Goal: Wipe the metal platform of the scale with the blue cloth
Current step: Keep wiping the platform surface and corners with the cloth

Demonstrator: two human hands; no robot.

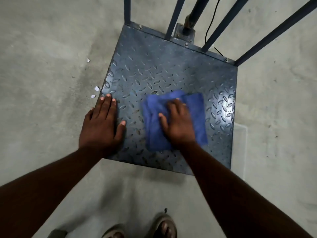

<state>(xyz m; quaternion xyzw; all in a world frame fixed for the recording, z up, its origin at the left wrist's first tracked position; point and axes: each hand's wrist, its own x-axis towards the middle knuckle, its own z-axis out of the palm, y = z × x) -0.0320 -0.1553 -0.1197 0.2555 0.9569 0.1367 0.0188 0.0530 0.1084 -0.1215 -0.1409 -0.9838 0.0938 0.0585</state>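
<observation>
The scale's metal platform (154,66) is a dark blue-grey plate with a raised diamond tread, lying low on the concrete floor. A folded blue cloth (197,117) lies on its near right half. My right hand (178,122) presses down on the cloth with fingers bent over its folds. Flat on the platform's near left edge rests my left hand (101,121), fingers spread, holding nothing. The cloth looks slightly blurred.
Dark metal rails (221,26) and a post (192,19) rise from the platform's far edge, with a black cable (210,23) behind. Small white scraps (97,88) lie on the floor (42,66) to the left. My sandalled feet (164,227) stand at the bottom.
</observation>
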